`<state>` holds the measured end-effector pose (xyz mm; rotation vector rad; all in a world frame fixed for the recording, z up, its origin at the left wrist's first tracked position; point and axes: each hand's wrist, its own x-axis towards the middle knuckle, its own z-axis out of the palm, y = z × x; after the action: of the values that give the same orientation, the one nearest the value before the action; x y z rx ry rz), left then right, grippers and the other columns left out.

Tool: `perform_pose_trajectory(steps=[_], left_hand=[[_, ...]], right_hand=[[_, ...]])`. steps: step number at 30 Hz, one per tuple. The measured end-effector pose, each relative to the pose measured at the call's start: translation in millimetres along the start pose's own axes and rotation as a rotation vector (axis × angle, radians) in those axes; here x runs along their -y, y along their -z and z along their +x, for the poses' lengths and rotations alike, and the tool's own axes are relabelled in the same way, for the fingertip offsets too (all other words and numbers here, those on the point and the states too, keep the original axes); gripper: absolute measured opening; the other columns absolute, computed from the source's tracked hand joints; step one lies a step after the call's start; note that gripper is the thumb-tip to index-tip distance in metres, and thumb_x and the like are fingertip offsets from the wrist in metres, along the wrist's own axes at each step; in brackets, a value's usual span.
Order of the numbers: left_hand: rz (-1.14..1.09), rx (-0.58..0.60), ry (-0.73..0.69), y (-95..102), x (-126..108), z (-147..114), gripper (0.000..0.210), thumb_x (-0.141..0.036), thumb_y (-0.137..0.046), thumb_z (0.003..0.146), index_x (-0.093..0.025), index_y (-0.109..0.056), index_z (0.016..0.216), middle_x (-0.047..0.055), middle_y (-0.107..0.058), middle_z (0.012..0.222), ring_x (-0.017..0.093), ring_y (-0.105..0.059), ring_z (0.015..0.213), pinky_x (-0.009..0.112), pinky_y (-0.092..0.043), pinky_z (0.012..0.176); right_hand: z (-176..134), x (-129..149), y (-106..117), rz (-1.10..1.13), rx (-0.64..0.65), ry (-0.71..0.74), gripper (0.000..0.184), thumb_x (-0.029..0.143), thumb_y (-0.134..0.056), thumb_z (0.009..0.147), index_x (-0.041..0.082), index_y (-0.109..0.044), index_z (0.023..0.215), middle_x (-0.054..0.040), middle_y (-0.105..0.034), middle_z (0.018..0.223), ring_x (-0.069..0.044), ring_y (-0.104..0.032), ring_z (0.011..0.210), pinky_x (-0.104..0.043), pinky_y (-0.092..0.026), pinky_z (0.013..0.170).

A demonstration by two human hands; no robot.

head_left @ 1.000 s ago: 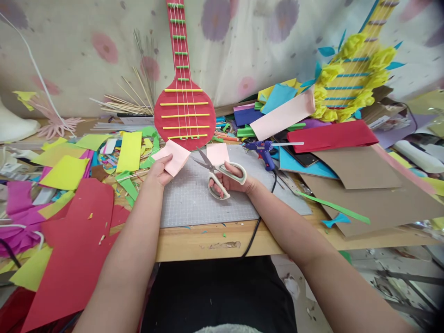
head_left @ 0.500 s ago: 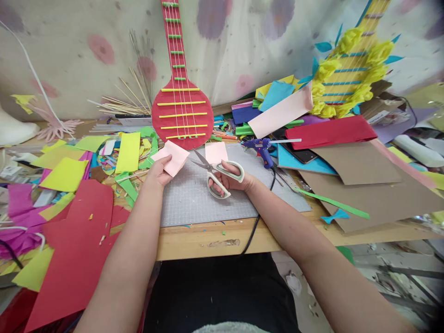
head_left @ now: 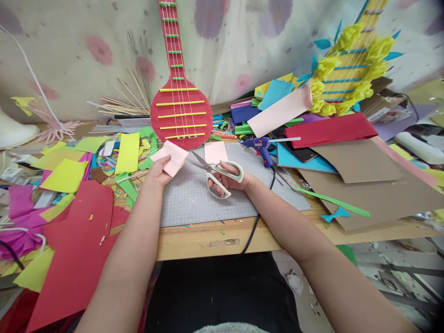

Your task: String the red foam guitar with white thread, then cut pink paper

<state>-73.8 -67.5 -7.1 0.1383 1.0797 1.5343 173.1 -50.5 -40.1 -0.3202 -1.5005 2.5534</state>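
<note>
My left hand [head_left: 160,171] pinches a folded piece of pale pink paper [head_left: 174,158] above the left part of the grey cutting mat [head_left: 194,208]. A pair of scissors [head_left: 209,173] with white and grey handles is in my right hand [head_left: 229,178], fingers through the loops. The blades are parted and point left, their tips close to the pink paper's right edge. Behind the scissors, a second pale pink square [head_left: 215,151] lies on the mat. Just beyond the mat stands a red paper lute-like instrument [head_left: 182,111] with yellow bars and white strings.
A blue glue gun [head_left: 262,149] lies on the mat's right, its black cord [head_left: 255,229] running over the table edge. Brown cardboard [head_left: 381,203] covers the right side. Red paper [head_left: 79,240] and coloured scraps crowd the left. A yellow flowered instrument [head_left: 347,74] stands back right.
Almost nothing differs. The view has shifted very slightly; both hands, the pink paper and the parted scissors keep their places relative to each other.
</note>
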Motion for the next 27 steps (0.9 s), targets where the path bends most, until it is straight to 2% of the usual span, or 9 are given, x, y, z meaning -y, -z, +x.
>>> perform_pose_trajectory(steps=[6, 11, 15, 21, 27], left_hand=[[-0.007, 0.017, -0.008, -0.3, 0, 1, 0.036, -0.001, -0.050, 0.083, -0.018, -0.061, 0.113, 0.005, -0.074, 0.086, 0.020, -0.071, 0.081, 0.042, -0.053, 0.091], [0.002, 0.009, -0.004, -1.1, 1, -1, 0.038, -0.002, -0.051, 0.083, -0.018, -0.060, 0.115, 0.007, -0.074, 0.097, 0.021, -0.071, 0.088, 0.041, -0.053, 0.091], [-0.004, 0.061, -0.016, -3.6, 4, -5, 0.042, -0.002, -0.052, 0.082, -0.020, -0.059, 0.119, 0.007, -0.072, 0.104, 0.021, -0.069, 0.094, 0.042, -0.053, 0.092], [0.042, 0.165, -0.013, -10.9, 15, -14, 0.034, -0.006, -0.052, 0.085, -0.017, -0.061, 0.117, 0.009, -0.072, 0.105, 0.021, -0.068, 0.098, 0.044, -0.046, 0.099], [0.064, 0.210, 0.030, -10.0, 24, -9, 0.039, -0.008, -0.056, 0.083, -0.018, -0.059, 0.120, 0.010, -0.069, 0.115, 0.022, -0.064, 0.106, 0.041, -0.045, 0.102]], right_hand=[[1, 2, -1, 0.010, -0.033, -0.035, 0.080, 0.070, -0.013, 0.088, 0.006, -0.062, 0.093, -0.0091, -0.064, 0.067, -0.014, -0.059, 0.053, -0.025, -0.049, 0.048], [1, 4, -3, 0.023, -0.057, -0.041, 0.081, 0.071, -0.013, 0.087, 0.006, -0.062, 0.091, -0.0089, -0.063, 0.066, -0.015, -0.060, 0.054, -0.025, -0.049, 0.048], [0, 4, -4, 0.037, -0.064, -0.031, 0.081, 0.071, -0.014, 0.087, 0.006, -0.062, 0.091, -0.0080, -0.063, 0.066, -0.015, -0.061, 0.054, -0.025, -0.049, 0.049], [5, 4, -10, 0.088, -0.078, 0.041, 0.079, 0.071, -0.015, 0.087, 0.007, -0.061, 0.091, -0.0079, -0.062, 0.069, -0.015, -0.061, 0.060, -0.028, -0.050, 0.059], [10, 1, -13, 0.136, -0.092, 0.109, 0.079, 0.077, -0.019, 0.082, 0.010, -0.059, 0.090, -0.0064, -0.059, 0.070, -0.017, -0.059, 0.066, -0.030, -0.049, 0.066]])
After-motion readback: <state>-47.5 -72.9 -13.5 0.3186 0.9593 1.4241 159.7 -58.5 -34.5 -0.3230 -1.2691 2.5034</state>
